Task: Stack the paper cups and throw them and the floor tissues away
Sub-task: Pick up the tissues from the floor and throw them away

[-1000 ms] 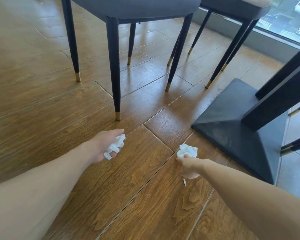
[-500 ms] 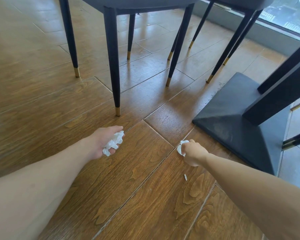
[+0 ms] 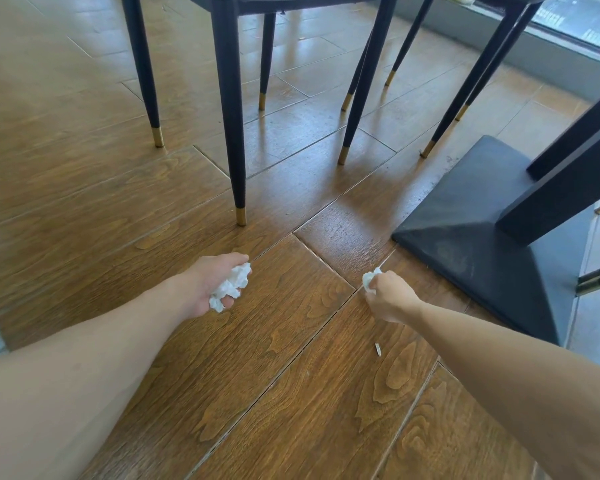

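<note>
My left hand point(image 3: 210, 284) is closed around a crumpled white tissue point(image 3: 232, 285), which bulges out past the fingers, just above the wooden floor. My right hand point(image 3: 390, 299) is a fist around a second white tissue point(image 3: 369, 279); only a small corner of it shows at the thumb side. Both hands hover low over the floor, about a forearm's width apart. No paper cups are in view.
A tiny white scrap point(image 3: 378, 349) lies on the floorboards under my right forearm. A dark chair leg with a brass tip point(image 3: 240, 216) stands just beyond my left hand. The black table base point(image 3: 482, 244) sits to the right. More chair legs stand behind, near the window.
My right hand closed on the tissue that lay on the floor and lifted it, bunching it into the fist. My left hand kept hold of its tissue and barely moved.
</note>
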